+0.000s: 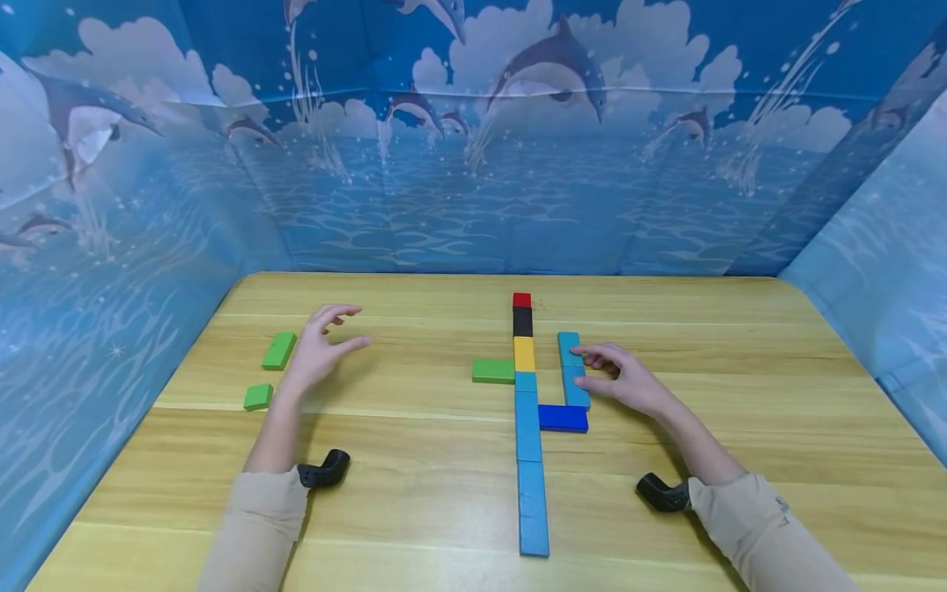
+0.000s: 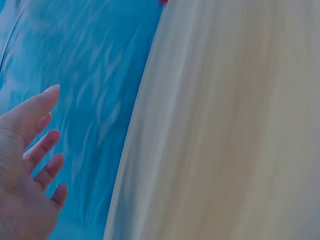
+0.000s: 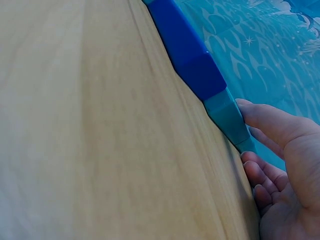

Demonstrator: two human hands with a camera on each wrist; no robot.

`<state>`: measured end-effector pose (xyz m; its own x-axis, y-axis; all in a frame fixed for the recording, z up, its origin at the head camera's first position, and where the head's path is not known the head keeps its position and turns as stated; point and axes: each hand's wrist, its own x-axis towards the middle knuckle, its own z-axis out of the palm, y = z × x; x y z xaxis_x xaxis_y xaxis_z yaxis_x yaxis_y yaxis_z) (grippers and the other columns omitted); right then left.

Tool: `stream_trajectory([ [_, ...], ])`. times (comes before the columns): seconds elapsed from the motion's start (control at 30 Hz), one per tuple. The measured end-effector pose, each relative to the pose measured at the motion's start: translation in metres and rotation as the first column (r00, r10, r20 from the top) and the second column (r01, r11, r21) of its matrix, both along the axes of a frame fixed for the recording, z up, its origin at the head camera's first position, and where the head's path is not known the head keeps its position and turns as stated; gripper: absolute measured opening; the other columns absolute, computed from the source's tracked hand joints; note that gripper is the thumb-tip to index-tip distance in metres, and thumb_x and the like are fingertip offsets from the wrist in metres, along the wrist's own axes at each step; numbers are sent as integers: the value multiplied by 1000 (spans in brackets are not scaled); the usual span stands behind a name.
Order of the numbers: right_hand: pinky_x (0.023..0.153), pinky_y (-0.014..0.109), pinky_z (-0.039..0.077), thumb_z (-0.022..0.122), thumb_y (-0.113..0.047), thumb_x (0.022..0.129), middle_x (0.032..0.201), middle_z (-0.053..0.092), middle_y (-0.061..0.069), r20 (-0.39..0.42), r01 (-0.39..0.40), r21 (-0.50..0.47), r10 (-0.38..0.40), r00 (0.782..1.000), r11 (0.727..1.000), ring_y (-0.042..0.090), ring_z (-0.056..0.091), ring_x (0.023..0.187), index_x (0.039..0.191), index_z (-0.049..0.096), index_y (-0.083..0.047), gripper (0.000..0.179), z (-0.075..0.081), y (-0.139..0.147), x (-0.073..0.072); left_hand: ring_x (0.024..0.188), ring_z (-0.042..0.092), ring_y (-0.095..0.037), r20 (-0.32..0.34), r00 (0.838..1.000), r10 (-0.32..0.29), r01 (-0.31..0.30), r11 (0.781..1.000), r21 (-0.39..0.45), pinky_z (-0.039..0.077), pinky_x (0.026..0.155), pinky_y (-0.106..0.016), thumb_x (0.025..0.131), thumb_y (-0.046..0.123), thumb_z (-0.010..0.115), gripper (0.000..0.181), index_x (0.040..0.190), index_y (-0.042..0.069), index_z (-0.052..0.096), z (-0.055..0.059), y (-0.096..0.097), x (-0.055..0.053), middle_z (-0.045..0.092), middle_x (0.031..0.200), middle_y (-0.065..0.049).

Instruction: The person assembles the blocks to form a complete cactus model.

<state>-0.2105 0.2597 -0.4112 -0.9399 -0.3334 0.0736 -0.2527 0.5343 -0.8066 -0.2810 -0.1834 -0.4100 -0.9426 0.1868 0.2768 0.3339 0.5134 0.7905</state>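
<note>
A column of flat blocks lies on the table: a red block [image 1: 522, 300], a black block [image 1: 522, 321], a yellow block [image 1: 524, 354] and several light blue blocks [image 1: 528, 426]. A green block [image 1: 493, 372] touches its left side and a dark blue block [image 1: 563, 418] its right. Above the dark blue block stands a short row of two light blue blocks [image 1: 569, 349]. My right hand [image 1: 625, 380] touches that row's right side with thumb and fingertips, one block each. My left hand [image 1: 318, 355] hovers at left, fingers spread, holding nothing.
Two loose green blocks, a longer one [image 1: 279, 351] and a shorter one [image 1: 258, 397], lie left of my left forearm. The wooden table [image 1: 414, 485] meets a dolphin-print cloth [image 1: 444, 205] at its back and sides. Black wrist-worn devices [image 1: 325, 469] sit near both cuffs.
</note>
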Motion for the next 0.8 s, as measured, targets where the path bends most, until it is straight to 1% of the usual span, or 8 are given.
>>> stream_trajectory([
  [0.13, 76, 27, 37, 63, -7, 86, 107, 49, 20, 2, -2, 1, 2, 1000, 1000, 30, 42, 95, 126, 49, 6, 45, 0, 0, 0, 114, 37, -39, 11, 997, 76, -76, 997, -16, 26, 92, -56, 80, 23, 71, 54, 127, 4, 51, -4, -41, 3, 44, 127, -16],
  [0.27, 77, 29, 37, 63, -8, 86, 108, 50, 21, 6, -1, 2, 1, 1000, 1000, 30, 42, 96, 126, 49, 6, 45, -1, 0, -1, 117, 33, -40, 27, 993, 118, -116, 991, -68, 26, 91, -60, 82, 22, 69, 57, 130, 2, 46, -9, -75, 8, 38, 133, -19],
  [0.33, 77, 29, 38, 63, -9, 86, 109, 50, 21, 8, 2, 4, -2, 1000, 1000, 30, 42, 96, 126, 49, 5, 45, -1, 0, -1, 118, 31, -40, 46, 991, 126, -121, 988, -97, 25, 91, -62, 83, 21, 68, 58, 132, 2, 44, -10, -89, 11, 36, 136, -20],
  [0.43, 77, 29, 38, 63, -9, 86, 109, 50, 20, 10, 6, 8, -6, 1000, 1000, 29, 42, 96, 127, 49, 5, 45, -1, 1, 0, 121, 30, -41, 93, 989, 119, -105, 985, -138, 25, 90, -62, 83, 23, 68, 62, 136, 4, 40, -11, -104, 14, 33, 138, -20],
  [0.5, 77, 28, 38, 63, -9, 86, 109, 50, 20, 9, 5, 10, -6, 1000, 1000, 29, 42, 96, 127, 49, 5, 45, -1, 1, 0, 123, 29, -42, 145, 983, 112, -88, 983, -161, 30, 87, -59, 83, 27, 67, 67, 140, 8, 36, -10, -111, 16, 30, 141, -20],
  [0.6, 78, 30, 38, 63, -9, 86, 109, 50, 20, 3, 6, 15, -6, 1000, 1000, 29, 43, 96, 126, 49, 5, 45, 0, 0, 0, 126, 26, -44, 230, 968, 94, -54, 983, -175, 39, 80, -49, 83, 31, 67, 74, 144, 13, 29, -8, -118, 18, 27, 144, -20],
  [0.67, 78, 31, 38, 63, -9, 86, 109, 50, 20, -2, 5, 21, -5, 1000, 1000, 30, 43, 96, 126, 49, 5, 45, 0, 0, 0, 126, 25, -45, 279, 957, 74, -28, 986, -164, 42, 75, -41, 83, 31, 67, 77, 145, 14, 24, -8, -121, 18, 24, 144, -22],
  [0.8, 79, 33, 39, 63, -8, 85, 108, 50, 21, -6, 7, 26, -7, 1000, 1000, 31, 44, 96, 126, 49, 6, 45, 0, 0, 0, 125, 26, -43, 321, 946, 37, 14, 988, -154, 44, 72, -31, 83, 28, 68, 81, 146, 12, 20, -8, -126, 16, 24, 144, -24],
])
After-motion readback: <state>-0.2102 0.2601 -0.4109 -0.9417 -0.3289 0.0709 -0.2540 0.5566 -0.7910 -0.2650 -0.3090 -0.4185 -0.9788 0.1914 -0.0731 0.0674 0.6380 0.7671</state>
